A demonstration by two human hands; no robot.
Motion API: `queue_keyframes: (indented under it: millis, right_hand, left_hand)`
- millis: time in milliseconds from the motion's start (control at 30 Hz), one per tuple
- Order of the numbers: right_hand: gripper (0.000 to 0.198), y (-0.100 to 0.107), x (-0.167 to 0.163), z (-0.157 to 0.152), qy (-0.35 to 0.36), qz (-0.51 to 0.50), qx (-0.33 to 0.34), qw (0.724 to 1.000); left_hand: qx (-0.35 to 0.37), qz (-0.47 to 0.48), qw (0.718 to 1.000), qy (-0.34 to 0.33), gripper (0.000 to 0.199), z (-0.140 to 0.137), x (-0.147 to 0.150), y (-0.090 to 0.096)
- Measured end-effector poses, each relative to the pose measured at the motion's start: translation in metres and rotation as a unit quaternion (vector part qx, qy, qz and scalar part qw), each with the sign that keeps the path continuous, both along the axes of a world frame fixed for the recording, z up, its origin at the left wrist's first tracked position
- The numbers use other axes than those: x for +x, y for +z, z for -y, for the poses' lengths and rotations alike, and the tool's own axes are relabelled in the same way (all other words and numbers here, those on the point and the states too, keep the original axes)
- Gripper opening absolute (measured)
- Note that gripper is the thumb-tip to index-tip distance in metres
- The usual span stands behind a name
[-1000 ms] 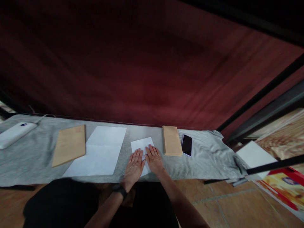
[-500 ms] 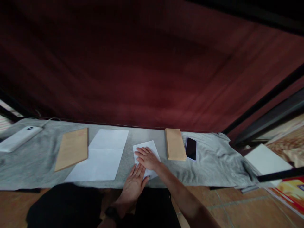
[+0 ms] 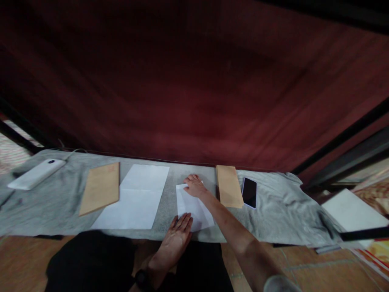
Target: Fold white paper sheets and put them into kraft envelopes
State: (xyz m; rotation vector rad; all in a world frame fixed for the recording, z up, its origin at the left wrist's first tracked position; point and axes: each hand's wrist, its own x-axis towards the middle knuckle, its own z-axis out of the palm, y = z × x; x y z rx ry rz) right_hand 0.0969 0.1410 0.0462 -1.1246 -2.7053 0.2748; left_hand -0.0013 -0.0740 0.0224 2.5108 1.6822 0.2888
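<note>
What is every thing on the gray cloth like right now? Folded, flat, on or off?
Small white paper: folded, flat, pressed by both hands.
Right hand: flat on the paper's far edge.
Left hand: fingers spread on its near edge.
Large white sheet: unfolded, creased across the middle.
Big brown envelope: lying flat.
Narrow brown envelope: lying flat.
Phone: screen dark.
</note>
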Motion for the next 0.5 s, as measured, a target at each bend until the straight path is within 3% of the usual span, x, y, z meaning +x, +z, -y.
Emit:
queue_keyframes:
  millis: [233,400,500]
  right_hand:
    - [0.018,0.004,0.005,-0.008,-0.021,-0.022,-0.013,0.999]
    - [0.031,-0.009,0.008,0.037,-0.014,-0.075,-0.003,0.997]
    - [0.031,-0.025,0.012,0.064,0.067,-0.123,0.001,0.990]
  left_hand:
    - [-0.015,0.022,0.999,0.027,0.043,-0.002,0.001,0.013]
    - [0.016,0.037,0.998,0.058,0.039,-0.009,0.006,0.012]
    - [0.061,0.030,0.992,0.108,0.041,-0.011,0.017,-0.003]
